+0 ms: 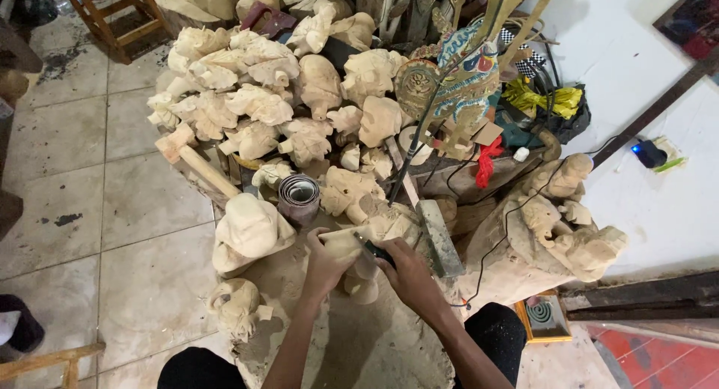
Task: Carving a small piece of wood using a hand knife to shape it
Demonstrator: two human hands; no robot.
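Arms: both are showing bare from wrist to elbow, no sleeves.
Left hand [323, 260]: wearing no glove, ring or watch.
Right hand [404, 273]: likewise wearing nothing.
Legs: black speckled cloth is covering both knees.

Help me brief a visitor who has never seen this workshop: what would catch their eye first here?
First, the big heap of pale unpainted wood carvings across the upper middle, with a brightly painted flat figure standing out at its right edge. Then, at lower centre, the left hand steadying a pale carving while the right hand holds a small dark tool against it.
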